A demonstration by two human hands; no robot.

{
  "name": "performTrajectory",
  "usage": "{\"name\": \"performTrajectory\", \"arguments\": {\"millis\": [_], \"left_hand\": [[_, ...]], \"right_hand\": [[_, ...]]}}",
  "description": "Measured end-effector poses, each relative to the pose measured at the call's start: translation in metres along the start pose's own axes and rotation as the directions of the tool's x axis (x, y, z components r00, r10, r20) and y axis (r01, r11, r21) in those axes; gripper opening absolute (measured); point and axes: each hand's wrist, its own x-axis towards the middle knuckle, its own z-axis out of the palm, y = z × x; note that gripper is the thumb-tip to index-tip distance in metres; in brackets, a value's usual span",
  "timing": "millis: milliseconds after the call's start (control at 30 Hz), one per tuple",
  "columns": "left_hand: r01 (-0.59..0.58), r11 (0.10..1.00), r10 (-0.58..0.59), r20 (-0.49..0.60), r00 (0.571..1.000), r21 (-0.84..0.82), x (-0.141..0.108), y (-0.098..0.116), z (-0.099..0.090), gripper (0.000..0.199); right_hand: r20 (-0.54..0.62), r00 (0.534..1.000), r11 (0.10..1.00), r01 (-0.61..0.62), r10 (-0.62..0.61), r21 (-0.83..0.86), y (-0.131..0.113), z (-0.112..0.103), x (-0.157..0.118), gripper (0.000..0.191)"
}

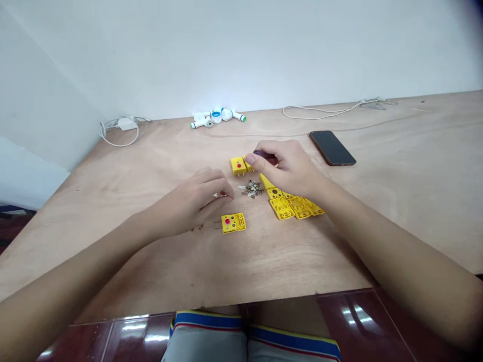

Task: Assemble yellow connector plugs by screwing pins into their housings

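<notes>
My left hand (206, 196) is closed in a pinch, and a small silvery metal piece (216, 194) shows between thumb and fingers. Just below it lies a yellow plug half (234, 223) with a red round part and pins pointing left. Two tiny brass screws (200, 227) rest by my left wrist. My right hand (283, 163) is wrapped round something with a dark purple, rounded end (258, 152); the rest is hidden in the fingers. Beside that hand stands a yellow plug (238, 166) with a red dot, next to another one partly covered.
Between my hands lies a pile of small screws and metal tabs (252, 188). Several open yellow plug shells (282, 207) sit under my right forearm. A phone (332, 148) lies at right; white cables (126, 124) and a white-and-blue object (216, 116) lie along the wall.
</notes>
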Motion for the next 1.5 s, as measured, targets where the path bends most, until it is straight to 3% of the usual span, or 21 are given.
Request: {"name": "performTrajectory", "arguments": {"millis": [100,233,400,533,733,900,1000,1100,1200,1300,1400,1500], "left_hand": [[-0.033,0.998,0.030,0.046,0.998,0.051,0.027,0.003,0.004,0.021],[-0.024,0.992,0.015,0.080,0.997,0.121,0.062,-0.008,0.024,0.022],[-0.014,0.992,0.003,0.085,0.996,0.129,0.077,-0.020,0.040,0.018],[-0.037,0.993,0.034,0.029,0.999,0.114,0.067,-0.021,0.032,0.027],[-0.072,0.996,0.067,-0.091,0.994,-0.049,0.018,-0.015,0.015,0.026],[-0.191,0.978,0.185,-0.071,0.980,-0.087,-0.011,-0.013,0.013,0.013],[-0.218,0.973,0.216,-0.032,0.976,-0.077,-0.014,-0.015,0.015,0.041],[-0.237,0.971,0.237,-0.017,0.971,-0.025,-0.013,-0.019,0.020,0.048],[-0.240,0.971,0.240,-0.016,0.971,-0.010,-0.015,-0.019,0.023,0.048],[-0.248,0.969,0.248,-0.029,0.968,-0.004,-0.017,-0.017,0.021,0.049],[-0.270,0.963,0.271,-0.021,0.962,0.014,-0.018,-0.016,0.019,0.039],[-0.286,0.958,0.287,-0.032,0.958,0.025,-0.017,-0.016,0.020,0.023]], "right_hand": [[-0.058,0.998,0.997,-0.020,0.016,-0.071,0.006,0.000,0.002,0.048],[-0.098,0.995,0.997,-0.002,-0.005,-0.077,0.014,0.002,0.003,0.046],[-0.150,0.987,0.995,0.048,-0.061,-0.089,0.025,0.007,0.006,0.051],[-0.167,0.984,0.996,0.057,-0.067,-0.062,0.029,0.009,0.005,0.053],[-0.235,0.964,0.980,0.160,-0.129,0.121,0.023,0.004,0.004,0.047],[-0.256,0.931,0.959,0.280,-0.261,0.041,0.016,0.003,0.004,0.045],[-0.264,0.920,0.955,0.296,-0.290,-0.020,0.010,0.004,0.003,0.046],[-0.295,0.904,0.950,0.309,-0.309,-0.047,0.005,0.004,-0.001,0.043],[-0.337,0.925,0.959,0.239,-0.177,0.153,0.002,0.004,-0.005,0.037],[-0.193,0.981,0.869,0.102,-0.007,0.483,0.000,0.007,-0.008,0.032],[-0.041,0.999,0.751,0.015,0.016,0.660,-0.004,0.014,-0.009,0.032],[0.032,0.999,0.717,-0.028,0.007,0.697,-0.009,0.021,-0.011,0.037]]}}
